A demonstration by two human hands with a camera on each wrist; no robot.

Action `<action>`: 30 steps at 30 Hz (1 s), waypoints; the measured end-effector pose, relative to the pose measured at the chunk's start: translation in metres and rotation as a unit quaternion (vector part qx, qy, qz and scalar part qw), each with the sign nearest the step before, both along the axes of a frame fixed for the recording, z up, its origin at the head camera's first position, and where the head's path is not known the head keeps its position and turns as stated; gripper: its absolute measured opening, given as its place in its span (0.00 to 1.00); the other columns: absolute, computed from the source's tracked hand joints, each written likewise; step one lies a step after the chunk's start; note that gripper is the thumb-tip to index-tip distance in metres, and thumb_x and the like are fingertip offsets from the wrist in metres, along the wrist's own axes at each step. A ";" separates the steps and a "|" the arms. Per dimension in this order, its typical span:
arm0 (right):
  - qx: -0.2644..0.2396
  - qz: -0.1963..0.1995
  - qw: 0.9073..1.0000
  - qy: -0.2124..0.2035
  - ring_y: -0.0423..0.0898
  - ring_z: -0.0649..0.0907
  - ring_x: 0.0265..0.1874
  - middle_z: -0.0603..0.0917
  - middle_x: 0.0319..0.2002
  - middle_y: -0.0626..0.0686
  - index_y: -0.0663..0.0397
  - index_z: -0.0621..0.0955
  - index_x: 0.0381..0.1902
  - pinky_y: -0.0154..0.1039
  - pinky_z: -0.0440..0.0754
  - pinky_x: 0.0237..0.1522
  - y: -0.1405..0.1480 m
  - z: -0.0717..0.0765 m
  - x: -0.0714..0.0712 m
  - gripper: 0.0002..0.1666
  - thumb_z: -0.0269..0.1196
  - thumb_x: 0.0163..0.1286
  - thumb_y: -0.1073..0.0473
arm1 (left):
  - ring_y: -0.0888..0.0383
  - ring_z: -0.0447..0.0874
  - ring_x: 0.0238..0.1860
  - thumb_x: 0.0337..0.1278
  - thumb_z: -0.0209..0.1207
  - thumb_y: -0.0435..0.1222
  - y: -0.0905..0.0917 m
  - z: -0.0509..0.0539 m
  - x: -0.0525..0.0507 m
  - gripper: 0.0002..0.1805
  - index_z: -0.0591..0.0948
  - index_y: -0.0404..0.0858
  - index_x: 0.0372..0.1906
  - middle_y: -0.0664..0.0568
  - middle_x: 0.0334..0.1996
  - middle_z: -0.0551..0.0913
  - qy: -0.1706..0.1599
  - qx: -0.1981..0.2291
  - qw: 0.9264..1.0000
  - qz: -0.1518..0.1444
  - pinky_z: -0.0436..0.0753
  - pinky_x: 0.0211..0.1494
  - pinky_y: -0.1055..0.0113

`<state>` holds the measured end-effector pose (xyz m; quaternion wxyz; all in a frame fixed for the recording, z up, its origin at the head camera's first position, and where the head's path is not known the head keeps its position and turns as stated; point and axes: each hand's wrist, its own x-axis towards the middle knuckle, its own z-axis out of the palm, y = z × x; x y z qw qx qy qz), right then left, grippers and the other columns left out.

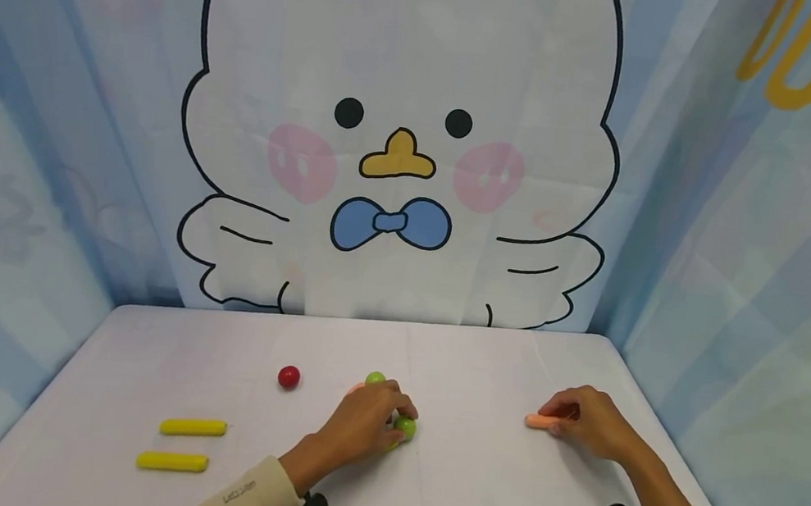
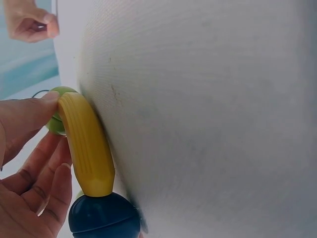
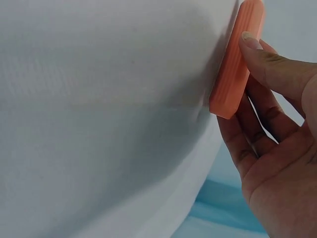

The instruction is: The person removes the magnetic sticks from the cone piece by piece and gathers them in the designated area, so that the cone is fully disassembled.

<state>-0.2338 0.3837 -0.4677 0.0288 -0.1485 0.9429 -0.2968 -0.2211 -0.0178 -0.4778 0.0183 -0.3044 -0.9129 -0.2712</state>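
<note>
My left hand [image 1: 360, 423] pinches a green ball [image 1: 405, 428] between thumb and fingers. From that ball a curved yellow stick [image 2: 89, 144] runs to a dark blue ball [image 2: 105, 217], as the left wrist view shows. Beyond the left hand sits a second green ball [image 1: 375, 378], beside an orange piece [image 1: 356, 388] mostly hidden by the hand. On the right side of the table, my right hand [image 1: 594, 421] grips an orange stick [image 3: 238, 64], thumb along its ridged side. The stick lies close to the white surface, its far end pointing left in the head view.
A red ball [image 1: 288, 377] lies left of my left hand. Two yellow sticks [image 1: 193, 427] lie roughly parallel farther left. The white table [image 1: 469, 491] meets a printed cloth backdrop [image 1: 388, 276] at the back, with cloth on both sides.
</note>
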 end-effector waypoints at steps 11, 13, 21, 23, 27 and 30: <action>0.000 -0.014 1.000 0.004 0.42 0.83 0.38 0.90 0.43 0.52 0.53 0.92 0.42 0.32 0.82 0.37 0.000 -0.001 0.001 0.11 0.77 0.61 0.66 | 0.66 0.82 0.38 0.54 0.78 0.34 0.001 -0.001 0.000 0.14 0.92 0.46 0.46 0.58 0.40 0.88 0.016 -0.007 1.000 -0.001 0.82 0.43 0.74; 0.006 -0.017 1.000 0.008 0.43 0.83 0.39 0.91 0.43 0.52 0.53 0.92 0.43 0.33 0.82 0.39 -0.001 0.000 0.002 0.11 0.77 0.62 0.66 | 0.66 0.81 0.38 0.55 0.78 0.35 0.001 -0.002 0.000 0.14 0.91 0.46 0.47 0.58 0.40 0.87 0.019 -0.012 1.000 -0.001 0.82 0.43 0.73; 0.015 -0.043 0.998 0.032 0.57 0.87 0.53 0.91 0.48 0.52 0.49 0.91 0.49 0.62 0.85 0.58 -0.017 0.012 0.007 0.16 0.78 0.64 0.52 | 0.65 0.84 0.44 0.55 0.78 0.36 -0.001 0.000 0.003 0.15 0.91 0.46 0.49 0.59 0.43 0.88 0.035 -0.028 0.999 0.000 0.86 0.51 0.69; 0.008 -0.035 0.998 0.043 0.57 0.87 0.54 0.91 0.48 0.51 0.49 0.91 0.50 0.62 0.86 0.58 -0.025 0.018 0.010 0.19 0.79 0.62 0.51 | 0.62 0.85 0.48 0.56 0.78 0.36 -0.004 0.001 0.005 0.16 0.91 0.46 0.51 0.59 0.45 0.89 0.031 -0.028 0.999 0.004 0.87 0.55 0.65; 0.006 -0.015 0.997 0.075 0.53 0.86 0.52 0.91 0.47 0.49 0.47 0.91 0.51 0.56 0.87 0.54 -0.044 0.028 0.015 0.18 0.79 0.62 0.59 | 0.59 0.84 0.53 0.59 0.76 0.38 -0.014 0.009 0.008 0.18 0.90 0.47 0.54 0.58 0.48 0.89 0.012 -0.028 0.999 0.020 0.87 0.59 0.57; 0.012 -0.009 0.995 0.094 0.49 0.86 0.50 0.90 0.46 0.44 0.42 0.91 0.50 0.54 0.87 0.54 -0.061 0.031 0.019 0.19 0.78 0.62 0.64 | 0.58 0.81 0.51 0.59 0.77 0.39 -0.025 0.015 0.010 0.18 0.89 0.48 0.54 0.56 0.49 0.88 0.002 -0.029 0.999 0.036 0.87 0.57 0.57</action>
